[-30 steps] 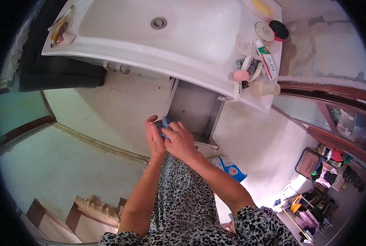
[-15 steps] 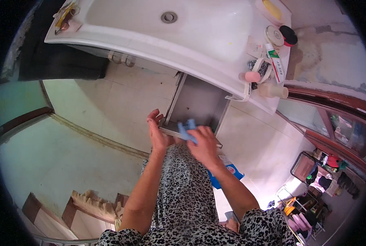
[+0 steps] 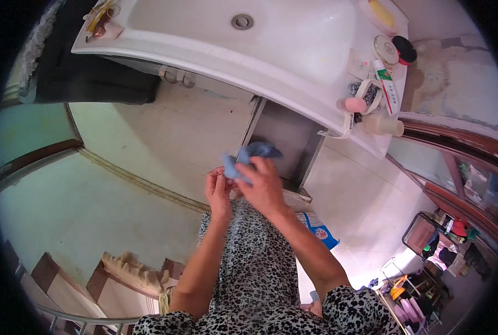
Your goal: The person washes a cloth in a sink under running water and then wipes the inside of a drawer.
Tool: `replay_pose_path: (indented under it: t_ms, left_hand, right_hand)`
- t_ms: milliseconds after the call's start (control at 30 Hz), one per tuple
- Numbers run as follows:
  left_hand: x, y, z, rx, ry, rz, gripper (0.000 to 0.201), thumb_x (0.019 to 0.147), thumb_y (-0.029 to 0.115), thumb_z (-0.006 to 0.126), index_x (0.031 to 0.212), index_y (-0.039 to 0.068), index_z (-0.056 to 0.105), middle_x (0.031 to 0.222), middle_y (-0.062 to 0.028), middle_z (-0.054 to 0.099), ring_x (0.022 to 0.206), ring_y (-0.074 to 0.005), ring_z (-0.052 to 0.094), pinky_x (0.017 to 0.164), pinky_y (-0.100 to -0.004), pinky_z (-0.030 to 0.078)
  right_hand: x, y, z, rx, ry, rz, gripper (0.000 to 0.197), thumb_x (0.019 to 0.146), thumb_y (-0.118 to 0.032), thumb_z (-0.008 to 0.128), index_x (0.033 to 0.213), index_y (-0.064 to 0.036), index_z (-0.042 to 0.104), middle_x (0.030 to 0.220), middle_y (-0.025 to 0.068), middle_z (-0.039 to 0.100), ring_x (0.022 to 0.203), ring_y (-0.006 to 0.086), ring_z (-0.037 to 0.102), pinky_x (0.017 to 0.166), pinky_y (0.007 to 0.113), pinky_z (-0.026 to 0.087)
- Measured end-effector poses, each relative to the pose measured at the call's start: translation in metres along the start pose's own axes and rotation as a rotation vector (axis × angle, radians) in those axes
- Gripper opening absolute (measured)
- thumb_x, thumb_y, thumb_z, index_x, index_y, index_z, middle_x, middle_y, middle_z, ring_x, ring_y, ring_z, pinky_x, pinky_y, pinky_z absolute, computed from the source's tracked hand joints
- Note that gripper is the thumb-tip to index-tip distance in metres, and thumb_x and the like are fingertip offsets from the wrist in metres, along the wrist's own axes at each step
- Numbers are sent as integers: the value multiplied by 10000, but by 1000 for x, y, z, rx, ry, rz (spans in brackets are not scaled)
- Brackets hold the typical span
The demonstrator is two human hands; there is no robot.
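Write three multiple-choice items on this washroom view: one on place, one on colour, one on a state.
1. Where does the pink cup stand?
A. on the sink's right rim
B. on the floor
C. in the basin

2. What colour is the cloth in the hands?
A. red
B. blue
C. white

3. How is the cloth held?
A. by both hands
B. by one hand only
C. it lies on the floor

Answers:
1 A, it sits beside the tube on the rim.
2 B, it is light blue.
3 A, the left hand and right hand both grip it.
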State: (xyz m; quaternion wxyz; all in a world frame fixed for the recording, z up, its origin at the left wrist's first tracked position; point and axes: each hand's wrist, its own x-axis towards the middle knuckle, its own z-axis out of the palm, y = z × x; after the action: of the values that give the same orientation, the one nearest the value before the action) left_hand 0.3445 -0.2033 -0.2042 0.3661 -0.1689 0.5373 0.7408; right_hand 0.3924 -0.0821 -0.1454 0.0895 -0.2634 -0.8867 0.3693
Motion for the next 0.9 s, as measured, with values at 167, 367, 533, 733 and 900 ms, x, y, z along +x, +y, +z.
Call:
replay_pose_path:
  t_ms: [167, 367, 533, 733, 900]
  left_hand:
    - [4, -3, -4, -17, 111, 39, 139, 896, 130, 503, 1013, 57, 522, 898, -21, 566, 793, -120, 554, 711, -278, 477]
    - [-9, 22, 20, 905, 41, 651, 238, 785, 21, 499, 1022, 16, 525, 1066, -168, 501, 1034, -304, 471, 882, -391, 377]
    - [-8, 16, 42, 1217, -173, 880, 308, 722, 11, 521, 1029, 35, 530, 1136, -163, 479, 1082, -337, 447, 928, -415, 347]
    - [-3, 9, 33, 1357, -223, 898, 353, 722, 56, 535, 1075, 45, 511, 1148, -160, 471, 1159, -344, 409, 1000, -512, 269]
    - [-14, 13, 53, 1590, -155, 928, 387, 697, 55, 558, 1080, 34, 507, 1131, -159, 481, 1164, -341, 413, 1029, -532, 243]
  right_hand:
    - [-25, 19, -10, -117, -65, -131, 315, 655, -81, 671, 967, -115, 656, 978, 86, 562, 894, 284, 520, 791, 362, 455]
    - [-56, 78, -88, -172, 69, 246, 303, 705, -65, 636, 1009, -76, 639, 1011, 107, 570, 963, 293, 521, 843, 372, 444]
    - [-5, 110, -83, -211, 438, 256, 298, 775, -65, 613, 1070, -20, 601, 1124, 134, 541, 1035, 318, 499, 883, 372, 426]
    - [-45, 116, -73, -69, 65, 325, 298, 771, -36, 578, 1065, -72, 611, 1105, 122, 555, 1005, 321, 515, 895, 383, 432]
    - [-64, 111, -88, -47, -96, 210, 271, 753, -6, 569, 1012, -66, 621, 1058, 115, 575, 1003, 304, 534, 875, 375, 443]
